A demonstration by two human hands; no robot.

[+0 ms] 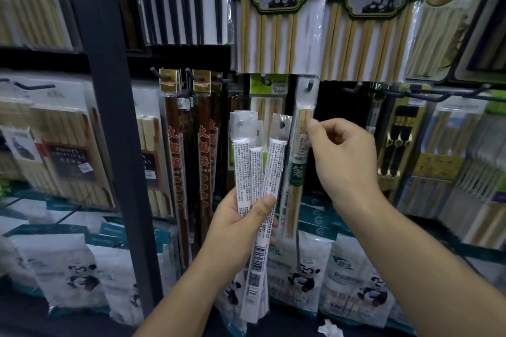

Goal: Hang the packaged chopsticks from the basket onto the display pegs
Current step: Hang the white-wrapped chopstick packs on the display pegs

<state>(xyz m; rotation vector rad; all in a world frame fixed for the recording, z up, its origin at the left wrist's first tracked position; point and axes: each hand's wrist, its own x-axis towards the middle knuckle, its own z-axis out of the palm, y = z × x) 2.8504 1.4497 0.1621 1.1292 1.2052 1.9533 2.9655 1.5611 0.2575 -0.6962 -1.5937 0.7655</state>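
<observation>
Chopstick packs (pixel 254 161) in left grip (pixel 241 224)

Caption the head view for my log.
Left hand fans three chopstick packs; right hand pinches a fourth pack hanging on its peg.

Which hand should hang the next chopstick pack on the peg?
Right. The right hand is up by the peg, pinching only the hung pack; the left hand is lower and grips the three fanned packs, so it likely serves best as holder.

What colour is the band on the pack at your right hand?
Green band, white characters, on the clear bamboo-chopstick pack; head view.
</observation>
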